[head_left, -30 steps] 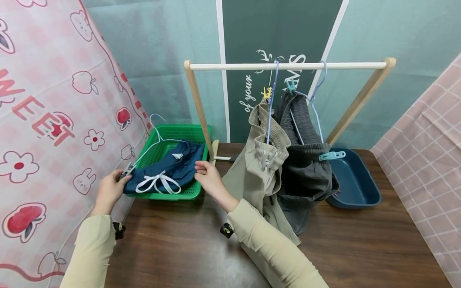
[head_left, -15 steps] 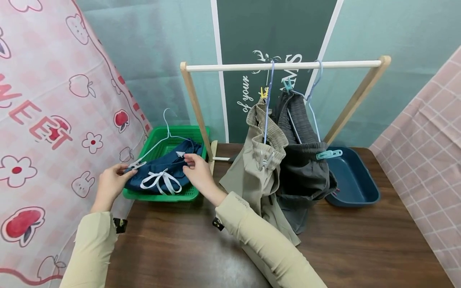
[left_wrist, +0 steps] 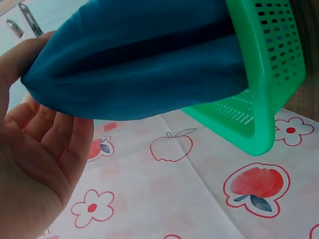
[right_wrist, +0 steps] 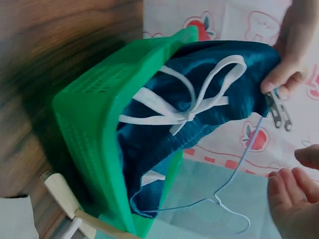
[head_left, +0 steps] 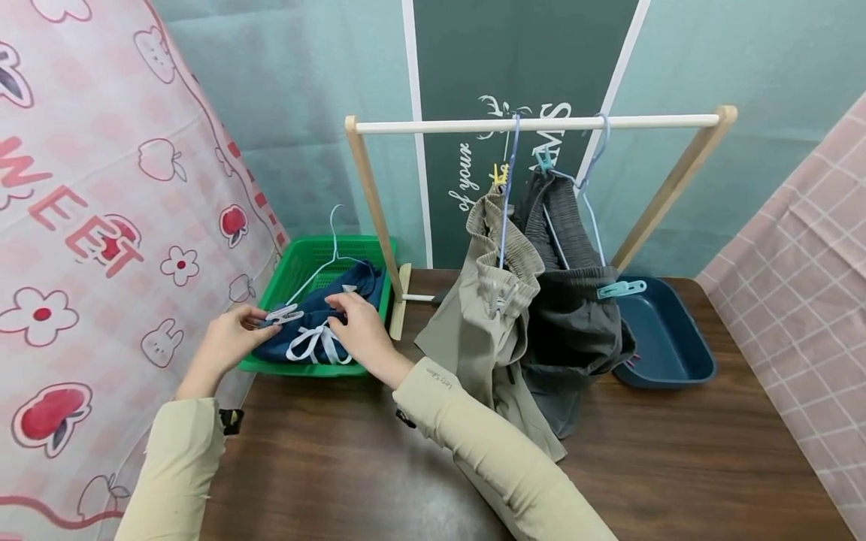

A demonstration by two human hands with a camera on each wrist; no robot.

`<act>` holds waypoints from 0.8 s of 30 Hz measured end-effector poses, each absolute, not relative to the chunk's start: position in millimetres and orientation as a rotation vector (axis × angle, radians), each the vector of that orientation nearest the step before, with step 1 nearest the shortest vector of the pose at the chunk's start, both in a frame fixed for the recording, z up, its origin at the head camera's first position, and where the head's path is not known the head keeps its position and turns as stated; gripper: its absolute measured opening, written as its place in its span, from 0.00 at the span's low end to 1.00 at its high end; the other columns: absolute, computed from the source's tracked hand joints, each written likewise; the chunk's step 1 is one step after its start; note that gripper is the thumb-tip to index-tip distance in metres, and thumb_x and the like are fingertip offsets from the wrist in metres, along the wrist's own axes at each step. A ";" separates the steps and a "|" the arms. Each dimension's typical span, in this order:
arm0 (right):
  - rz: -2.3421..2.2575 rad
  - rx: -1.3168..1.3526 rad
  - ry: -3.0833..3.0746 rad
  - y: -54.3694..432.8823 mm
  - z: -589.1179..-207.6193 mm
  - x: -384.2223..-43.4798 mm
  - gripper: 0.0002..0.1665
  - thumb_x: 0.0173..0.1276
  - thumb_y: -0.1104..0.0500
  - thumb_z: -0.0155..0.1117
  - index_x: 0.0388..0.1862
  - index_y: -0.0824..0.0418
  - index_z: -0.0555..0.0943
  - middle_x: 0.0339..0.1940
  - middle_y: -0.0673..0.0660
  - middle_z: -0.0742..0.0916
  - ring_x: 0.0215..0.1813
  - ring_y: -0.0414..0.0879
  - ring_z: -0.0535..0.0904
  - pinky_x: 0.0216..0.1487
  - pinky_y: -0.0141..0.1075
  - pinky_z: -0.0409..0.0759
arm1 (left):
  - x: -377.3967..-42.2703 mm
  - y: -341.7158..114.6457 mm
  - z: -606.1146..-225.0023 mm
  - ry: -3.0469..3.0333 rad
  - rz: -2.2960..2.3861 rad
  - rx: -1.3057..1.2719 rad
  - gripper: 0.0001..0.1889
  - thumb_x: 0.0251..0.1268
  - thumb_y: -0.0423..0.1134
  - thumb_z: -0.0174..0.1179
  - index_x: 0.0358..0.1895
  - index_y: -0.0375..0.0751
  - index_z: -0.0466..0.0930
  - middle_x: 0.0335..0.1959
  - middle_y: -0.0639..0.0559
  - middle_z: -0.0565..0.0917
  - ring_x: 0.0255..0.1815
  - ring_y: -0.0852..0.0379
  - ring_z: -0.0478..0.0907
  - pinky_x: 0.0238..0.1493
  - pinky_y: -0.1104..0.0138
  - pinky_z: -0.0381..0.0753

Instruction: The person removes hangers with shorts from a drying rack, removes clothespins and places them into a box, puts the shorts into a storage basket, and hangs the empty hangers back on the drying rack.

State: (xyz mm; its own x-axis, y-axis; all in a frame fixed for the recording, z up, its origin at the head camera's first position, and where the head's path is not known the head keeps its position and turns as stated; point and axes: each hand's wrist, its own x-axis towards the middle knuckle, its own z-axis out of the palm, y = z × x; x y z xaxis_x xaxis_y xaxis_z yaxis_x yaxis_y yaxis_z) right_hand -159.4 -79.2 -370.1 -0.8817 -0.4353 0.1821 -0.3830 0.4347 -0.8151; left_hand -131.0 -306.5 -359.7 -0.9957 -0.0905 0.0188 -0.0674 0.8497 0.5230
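Note:
Navy drawstring shorts (right_wrist: 209, 89) with a white bow (right_wrist: 191, 116) lie in a green basket (head_left: 298, 370), one corner of the waistband raised past its rim. A light blue wire hanger (right_wrist: 218, 200) runs along the waistband, its hook up. My left hand (head_left: 233, 338) pinches the raised waistband corner between thumb and fingers, right by a grey clothespin (right_wrist: 279, 112) at the hanger's end. My right hand (head_left: 365, 330) is over the shorts in the head view, its fingers bent loosely with nothing in them; the right wrist view has it apart from the cloth.
Right of the basket stands a clothes rack (head_left: 541, 124) with wooden legs. Beige trousers (head_left: 467, 323) and dark grey trousers (head_left: 575, 323) hang from it on hangers with clothespins. Behind them sits a blue bin (head_left: 666, 338). A patterned pink curtain (head_left: 101, 188) borders the left side.
My left hand has moved right with the waistband corner and clothespin, and the hanger's hook has swung right. My right hand has moved left from the basket's right side to over the shorts.

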 end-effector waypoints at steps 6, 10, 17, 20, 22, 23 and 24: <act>-1.257 -0.932 2.721 -80.2 -375.1 -163.6 0.21 0.71 0.60 0.57 0.62 0.58 0.75 0.59 0.54 0.81 0.57 0.43 0.79 0.55 0.27 0.77 | -132.4 -302.2 -361.1 -3.011 -0.845 0.078 0.19 0.60 0.45 0.65 0.43 0.31 0.78 0.42 0.32 0.83 0.39 0.43 0.79 0.36 0.61 0.77; -1.088 -1.085 2.763 -81.2 -378.5 -166.3 0.22 0.71 0.60 0.57 0.64 0.57 0.73 0.61 0.54 0.80 0.51 0.42 0.81 0.49 0.24 0.77 | -132.3 -300.2 -360.8 -3.050 -0.859 0.040 0.18 0.60 0.45 0.65 0.43 0.32 0.77 0.39 0.34 0.83 0.35 0.48 0.77 0.33 0.65 0.75; -1.048 -1.123 2.735 -87.4 -383.1 -165.9 0.27 0.69 0.66 0.57 0.67 0.56 0.70 0.63 0.56 0.77 0.40 0.42 0.81 0.40 0.23 0.77 | -132.7 -296.9 -361.4 -3.078 -0.910 -0.030 0.17 0.59 0.43 0.65 0.41 0.33 0.75 0.37 0.36 0.83 0.33 0.52 0.78 0.32 0.67 0.75; -1.157 -1.030 2.635 -91.9 -385.7 -167.7 0.28 0.69 0.66 0.58 0.67 0.56 0.69 0.63 0.57 0.76 0.47 0.44 0.82 0.42 0.23 0.78 | -133.6 -295.5 -361.4 -3.090 -0.932 -0.032 0.17 0.59 0.43 0.65 0.42 0.33 0.74 0.38 0.37 0.82 0.33 0.52 0.77 0.32 0.67 0.75; -1.285 -0.906 2.515 -95.3 -388.3 -170.1 0.28 0.68 0.67 0.59 0.67 0.56 0.70 0.63 0.57 0.77 0.52 0.45 0.82 0.45 0.24 0.79 | -134.0 -294.6 -361.3 -3.096 -0.943 -0.034 0.17 0.59 0.43 0.65 0.42 0.33 0.73 0.38 0.37 0.81 0.33 0.52 0.77 0.32 0.67 0.74; -1.351 -0.838 2.453 -96.8 -389.6 -171.3 0.27 0.68 0.67 0.59 0.66 0.55 0.71 0.62 0.57 0.77 0.55 0.45 0.82 0.46 0.24 0.79 | -134.1 -294.2 -361.1 -3.096 -0.947 -0.036 0.17 0.59 0.43 0.65 0.42 0.34 0.73 0.38 0.37 0.81 0.33 0.52 0.76 0.32 0.66 0.74; -1.413 -0.774 2.392 -98.0 -390.6 -172.4 0.27 0.67 0.67 0.59 0.65 0.55 0.72 0.62 0.57 0.78 0.56 0.45 0.82 0.47 0.25 0.79 | -134.3 -293.8 -361.0 -3.096 -0.953 -0.036 0.17 0.59 0.43 0.65 0.42 0.34 0.73 0.38 0.38 0.81 0.33 0.52 0.76 0.32 0.66 0.74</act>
State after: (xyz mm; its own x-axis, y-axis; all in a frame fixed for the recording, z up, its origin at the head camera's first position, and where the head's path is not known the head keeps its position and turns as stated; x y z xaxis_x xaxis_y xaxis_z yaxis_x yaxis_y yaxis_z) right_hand -172.4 -98.0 -390.6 -0.8253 -0.5627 0.0478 -0.3133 0.3858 -0.8678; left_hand -134.3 -293.8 -361.0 -0.9949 0.0502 -0.0869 -0.0074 0.8271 0.5621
